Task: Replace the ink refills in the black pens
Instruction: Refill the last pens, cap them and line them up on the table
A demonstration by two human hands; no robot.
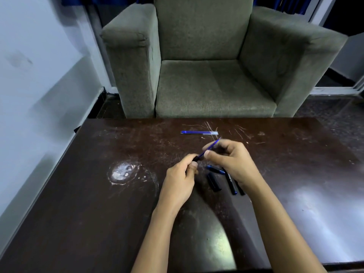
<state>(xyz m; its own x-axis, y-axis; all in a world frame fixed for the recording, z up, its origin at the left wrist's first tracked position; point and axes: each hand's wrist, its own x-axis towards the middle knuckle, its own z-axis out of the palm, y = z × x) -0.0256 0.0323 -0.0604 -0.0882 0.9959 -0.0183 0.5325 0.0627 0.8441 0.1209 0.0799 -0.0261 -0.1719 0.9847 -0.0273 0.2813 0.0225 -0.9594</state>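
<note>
Person's sitting at the dark counter (98,194), working w/ both hands just above it. Left hand (180,180) is pinching a black pen barrel (196,159), grip closed round it. Right hand (230,160) is holding a blue refill (209,148) btwn thumb & fingers, grip narrow on it; the refill's lower end is sitting in the barrel's mouth, the rest sticking up at a slant. Can't tell if it's going in or coming out.

Just beside the right hand, loose pen parts (213,179) are lying on the counter: a cap-like black piece, a short blue-tipped bit, plus another black pen (231,183) partly under the wrist. Further back, well apart, spare refills (199,132) are lying side by side.

Looks early-to-mid job to me: one pen's open & mid-swap, at least one more is waiting, refills are still unused.
</note>
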